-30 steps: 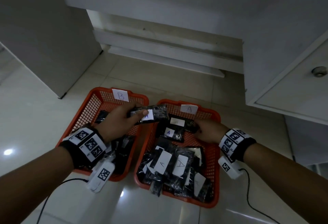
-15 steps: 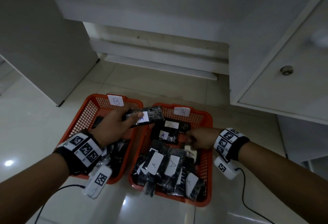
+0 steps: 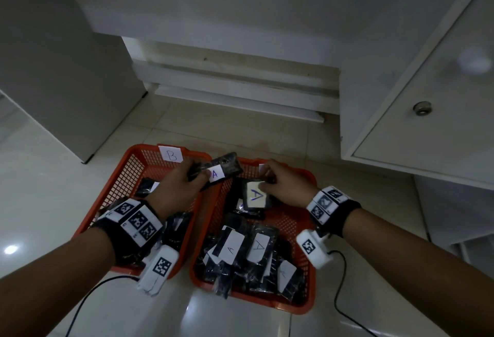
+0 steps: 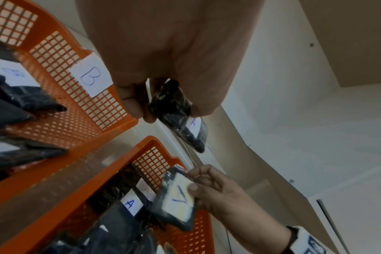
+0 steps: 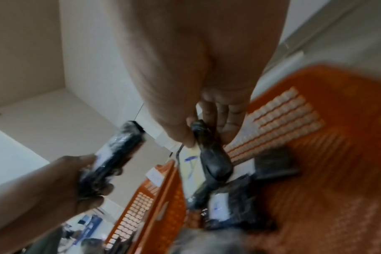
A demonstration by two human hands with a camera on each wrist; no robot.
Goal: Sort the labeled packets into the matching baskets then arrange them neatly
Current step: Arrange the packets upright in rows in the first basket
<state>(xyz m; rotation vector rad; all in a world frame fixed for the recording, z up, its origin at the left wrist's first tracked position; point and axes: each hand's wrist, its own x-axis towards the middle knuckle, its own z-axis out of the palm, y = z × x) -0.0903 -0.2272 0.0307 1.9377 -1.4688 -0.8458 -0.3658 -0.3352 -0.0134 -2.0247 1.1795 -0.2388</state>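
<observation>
Both hands grip: the left hand (image 3: pixel 178 186) an A packet (image 3: pixel 219 170), the right hand (image 3: pixel 283 182) another packet (image 3: pixel 255 195); they look light, crinkly and slippery, best pinched at an edge.

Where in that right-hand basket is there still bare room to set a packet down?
In basket A, bare mesh shows along its right wall, between the near pile of packets and the right hand. The near half is crowded with overlapping packets. Basket B has bare mesh at its far-left corner.
</observation>
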